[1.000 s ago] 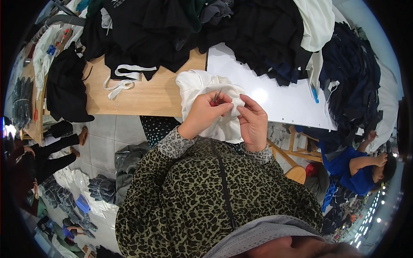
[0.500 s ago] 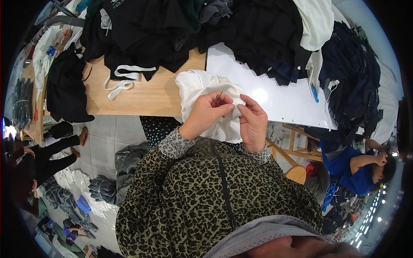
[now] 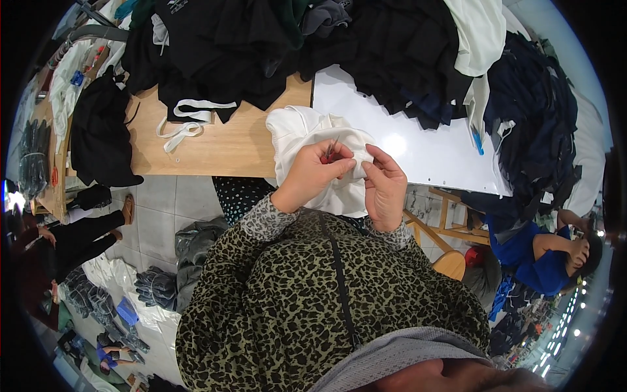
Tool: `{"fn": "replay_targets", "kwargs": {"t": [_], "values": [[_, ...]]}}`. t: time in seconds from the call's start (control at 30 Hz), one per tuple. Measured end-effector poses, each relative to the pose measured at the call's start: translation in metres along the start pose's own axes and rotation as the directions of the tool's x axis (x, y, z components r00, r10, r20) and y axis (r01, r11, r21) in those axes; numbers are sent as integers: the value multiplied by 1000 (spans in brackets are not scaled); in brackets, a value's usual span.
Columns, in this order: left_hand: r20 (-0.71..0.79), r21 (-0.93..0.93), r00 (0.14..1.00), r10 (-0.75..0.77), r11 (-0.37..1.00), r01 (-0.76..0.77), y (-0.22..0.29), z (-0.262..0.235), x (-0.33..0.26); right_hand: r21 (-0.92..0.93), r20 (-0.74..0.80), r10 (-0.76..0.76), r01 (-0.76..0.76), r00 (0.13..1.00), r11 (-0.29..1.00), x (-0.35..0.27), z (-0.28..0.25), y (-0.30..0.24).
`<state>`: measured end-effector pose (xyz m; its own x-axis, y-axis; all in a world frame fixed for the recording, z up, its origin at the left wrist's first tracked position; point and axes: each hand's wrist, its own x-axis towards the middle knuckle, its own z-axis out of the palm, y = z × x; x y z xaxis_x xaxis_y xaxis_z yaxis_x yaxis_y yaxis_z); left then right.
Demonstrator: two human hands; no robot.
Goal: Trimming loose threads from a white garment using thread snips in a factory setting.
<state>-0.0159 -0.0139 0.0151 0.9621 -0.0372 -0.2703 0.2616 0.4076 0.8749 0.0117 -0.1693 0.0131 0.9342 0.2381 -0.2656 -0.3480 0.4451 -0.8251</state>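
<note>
A white garment (image 3: 295,134) lies bunched over the table's near edge and hangs down in front of my body. My left hand (image 3: 307,173) is closed around small red snips (image 3: 330,155), whose metal points stick up past the fingers. Its thumb and fingertips also press together at the cloth. With thumb and index finger, my right hand (image 3: 385,189) pinches a bit of the white garment close to the left fingertips. What lies exactly between the fingertips is too small to make out.
On the wooden table (image 3: 215,153) lies a loose white strip (image 3: 186,134). Black garments (image 3: 222,52) are heaped along the far side, dark navy ones (image 3: 532,111) at the right. A wooden stool (image 3: 450,264) stands below right. A person in blue (image 3: 532,258) sits at right; another stands left.
My hands stay almost in place over the white garment, with only slight finger movement. The people at the left and right have shifted a little.
</note>
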Motion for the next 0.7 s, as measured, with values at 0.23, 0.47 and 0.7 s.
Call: {"fn": "replay_targets", "kwargs": {"t": [0.23, 0.47, 0.7], "values": [[4, 13, 1000, 13, 1000, -14, -1, 1, 0, -10, -31, -16, 16, 999, 1000, -1, 12, -4], [5, 16, 1000, 6, 1000, -7, 0, 1, 0, -3, -26, -5, 5, 1000, 1000, 0, 2, 1], [-3, 33, 1000, 8, 999, -8, 0, 1, 0, -7, -25, -22, 22, 999, 1000, -1, 1, 1]]}}
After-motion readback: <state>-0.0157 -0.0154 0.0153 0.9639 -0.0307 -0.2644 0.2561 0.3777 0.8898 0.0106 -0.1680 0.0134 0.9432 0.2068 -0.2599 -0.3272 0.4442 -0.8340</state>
